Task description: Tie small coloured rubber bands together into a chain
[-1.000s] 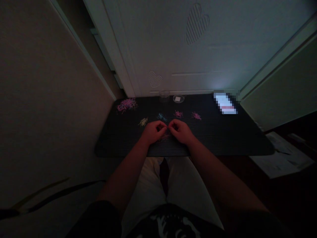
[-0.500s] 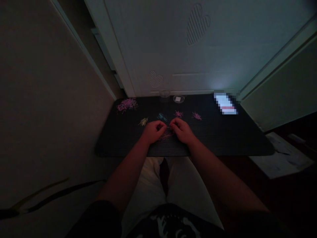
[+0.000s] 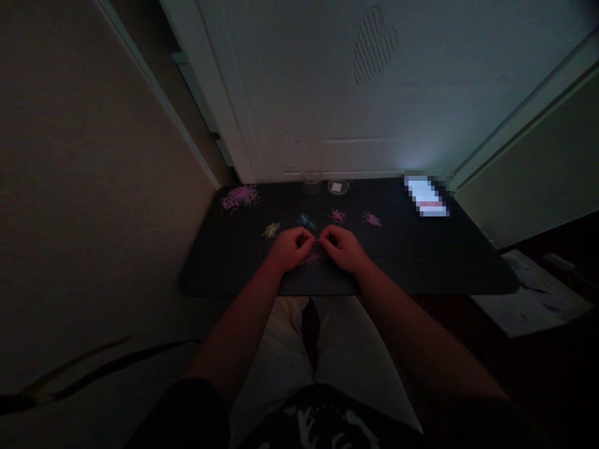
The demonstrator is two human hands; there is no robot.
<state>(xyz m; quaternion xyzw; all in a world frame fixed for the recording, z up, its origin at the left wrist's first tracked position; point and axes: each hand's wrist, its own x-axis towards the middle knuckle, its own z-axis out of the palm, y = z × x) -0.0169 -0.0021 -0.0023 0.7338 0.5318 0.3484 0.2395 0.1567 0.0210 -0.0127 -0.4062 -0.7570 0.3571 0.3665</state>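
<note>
My left hand (image 3: 292, 248) and my right hand (image 3: 341, 247) face each other near the middle of the dark table, thumb and forefinger pinched on both. Their fingertips almost meet. A tiny light strand seems to lie between them, too small and dim to name. Just under the fingers is a loose pile of thin pinkish strands (image 3: 312, 257), partly hidden by the hands. Beyond the hands lie small heaps of similar strands: a pale yellow heap (image 3: 271, 230), a blue heap (image 3: 306, 220), a pink heap (image 3: 337, 215) and another pink heap (image 3: 372, 219).
A larger mixed pink and purple pile (image 3: 240, 198) covers the far left of the black table (image 3: 421, 262). At the back stand a clear round container (image 3: 311, 181) and a clear lid (image 3: 338, 187) with a white square. A lit phone (image 3: 427, 196) is at right, before the white door (image 3: 327, 93).
My right fingertips have shifted slightly left and down, closer to the left ones, still pinched. The left hand and the heaps look unmoved.
</note>
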